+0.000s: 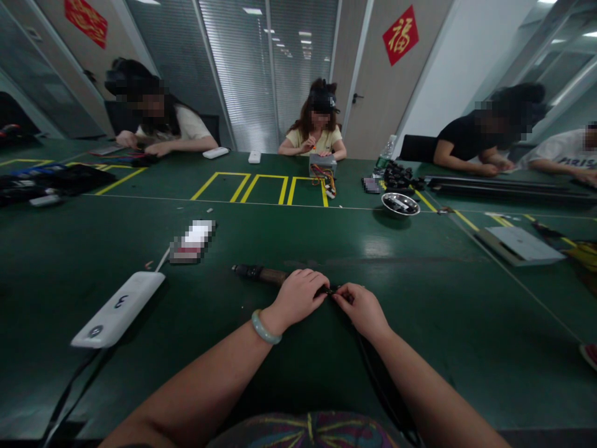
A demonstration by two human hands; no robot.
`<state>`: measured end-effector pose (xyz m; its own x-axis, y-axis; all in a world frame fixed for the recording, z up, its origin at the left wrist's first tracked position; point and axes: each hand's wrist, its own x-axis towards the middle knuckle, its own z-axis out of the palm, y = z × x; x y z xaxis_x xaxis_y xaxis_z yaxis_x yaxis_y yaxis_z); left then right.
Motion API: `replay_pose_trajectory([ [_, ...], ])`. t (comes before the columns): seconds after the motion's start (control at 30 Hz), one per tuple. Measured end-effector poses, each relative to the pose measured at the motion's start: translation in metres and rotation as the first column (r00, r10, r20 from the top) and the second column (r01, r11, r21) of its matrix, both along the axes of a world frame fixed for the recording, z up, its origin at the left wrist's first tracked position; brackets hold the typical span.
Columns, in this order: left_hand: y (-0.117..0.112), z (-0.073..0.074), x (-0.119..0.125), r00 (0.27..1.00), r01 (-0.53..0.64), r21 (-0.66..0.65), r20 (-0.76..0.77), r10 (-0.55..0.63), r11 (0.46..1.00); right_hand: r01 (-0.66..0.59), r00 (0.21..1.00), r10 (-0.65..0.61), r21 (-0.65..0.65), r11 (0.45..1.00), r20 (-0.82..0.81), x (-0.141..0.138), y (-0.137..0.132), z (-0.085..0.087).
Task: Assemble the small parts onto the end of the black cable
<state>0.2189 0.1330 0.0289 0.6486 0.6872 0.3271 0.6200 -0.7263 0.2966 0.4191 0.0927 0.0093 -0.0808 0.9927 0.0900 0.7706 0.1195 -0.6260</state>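
Note:
A dark rod-like tool (259,273) with a brownish shaft lies on the green table (326,367), its black end pointing left. My left hand (298,297), with a pale green bangle on the wrist, is closed over the tool's right part. My right hand (362,307) pinches a small dark piece where the two hands meet. What the fingertips grip there is too small to make out. A black cable (380,379) runs from under my right hand toward me.
A white power bank (119,309) with cables lies at the left. A blurred small box (192,241) sits behind it. A metal bowl (400,203) and a grey unit with coloured wires (323,165) stand farther back. Several other people work round the table.

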Motion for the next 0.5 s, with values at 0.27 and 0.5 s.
replay_pose_trajectory([
  [0.27,0.0006,-0.0008,0.0005,1.000,0.005,-0.004,0.003,-0.005,1.000,-0.002,1.000,0.002,0.011,1.000,0.000,-0.0003,-0.0008,0.0003],
  [0.5,0.0000,-0.0003,-0.0001,1.000,0.002,-0.009,0.007,-0.002,1.000,-0.001,1.000,0.001,0.002,1.000,-0.017,-0.0002,-0.0006,0.0018],
])
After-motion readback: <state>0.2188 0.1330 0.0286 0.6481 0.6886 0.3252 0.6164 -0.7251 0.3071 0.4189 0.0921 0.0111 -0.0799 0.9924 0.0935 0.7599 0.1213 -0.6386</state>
